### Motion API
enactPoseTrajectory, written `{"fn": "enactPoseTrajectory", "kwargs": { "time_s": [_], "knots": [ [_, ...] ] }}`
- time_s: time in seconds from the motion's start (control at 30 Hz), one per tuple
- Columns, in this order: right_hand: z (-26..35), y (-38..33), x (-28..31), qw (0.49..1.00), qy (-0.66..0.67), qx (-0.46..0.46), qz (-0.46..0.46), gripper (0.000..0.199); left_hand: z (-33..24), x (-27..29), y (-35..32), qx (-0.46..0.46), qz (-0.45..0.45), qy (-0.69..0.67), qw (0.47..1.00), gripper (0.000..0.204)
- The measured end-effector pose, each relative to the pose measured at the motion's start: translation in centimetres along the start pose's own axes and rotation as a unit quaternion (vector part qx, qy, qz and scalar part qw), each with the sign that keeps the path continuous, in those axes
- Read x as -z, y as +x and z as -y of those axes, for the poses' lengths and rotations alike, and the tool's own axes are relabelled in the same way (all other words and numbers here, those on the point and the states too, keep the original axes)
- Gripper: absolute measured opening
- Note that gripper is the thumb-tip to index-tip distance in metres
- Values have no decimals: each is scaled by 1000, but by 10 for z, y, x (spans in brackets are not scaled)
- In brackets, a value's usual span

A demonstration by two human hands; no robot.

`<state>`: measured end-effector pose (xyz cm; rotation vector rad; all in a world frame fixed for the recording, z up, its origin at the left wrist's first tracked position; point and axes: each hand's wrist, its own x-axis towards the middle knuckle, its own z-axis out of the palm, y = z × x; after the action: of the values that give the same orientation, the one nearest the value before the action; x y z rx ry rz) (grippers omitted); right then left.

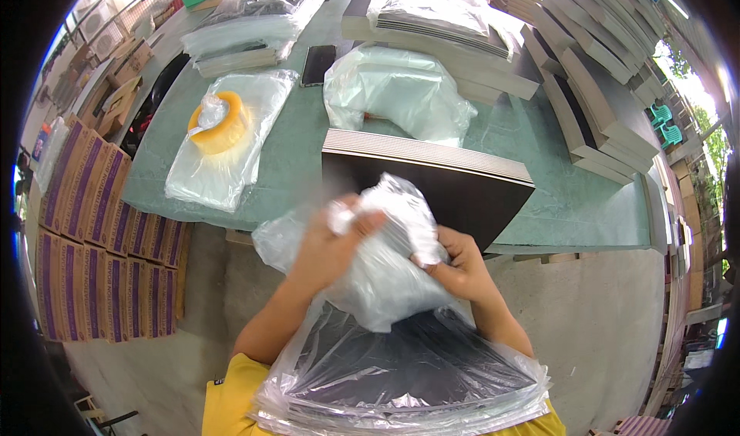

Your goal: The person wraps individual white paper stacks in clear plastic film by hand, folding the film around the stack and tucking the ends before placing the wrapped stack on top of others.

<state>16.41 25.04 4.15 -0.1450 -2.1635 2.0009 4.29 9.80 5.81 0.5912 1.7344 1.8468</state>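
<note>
Together, both hands (pixel 331 239) (pixel 463 266) on clear plastic (pixel 389 274)

in front of me is a wide table (pixel 593 212) with a green-grey top. on its left part lies a flat pile of clear bags (pixel 212 172). behind this pile there is a wrapped stack (pixel 239 41), and just beside it a black phone (pixel 318 65). near the middle rests a puffy plastic bag (pixel 401 82). farther back lie board stacks (pixel 489 72), and on my right more grey boards (pixel 605 120).
</note>
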Motion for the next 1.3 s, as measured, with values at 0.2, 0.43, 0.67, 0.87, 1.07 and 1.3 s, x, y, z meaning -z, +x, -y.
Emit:
{"fn": "enactPoseTrajectory", "kwargs": {
  "time_s": [0.2,0.43,0.67,0.87,1.07,1.3],
  "knots": [
    [-4,-11,25,968,-201,36,146,48,-7,22,2,-98,-39,55,993,13],
    [16,4,32,992,19,-40,-117,48,-5,11,-7,-138,62,190,970,16],
    [23,1,40,996,20,8,-82,17,0,29,-7,-93,34,203,974,17],
    [27,-3,47,998,-17,-49,-32,17,6,49,-1,-182,-36,236,954,18],
    [15,5,38,973,223,-56,-22,21,-13,49,-10,-190,-165,40,967,12],
    [4,10,6,977,191,-69,61,14,-25,-15,-12,-254,158,178,938,29]
  ]
}}
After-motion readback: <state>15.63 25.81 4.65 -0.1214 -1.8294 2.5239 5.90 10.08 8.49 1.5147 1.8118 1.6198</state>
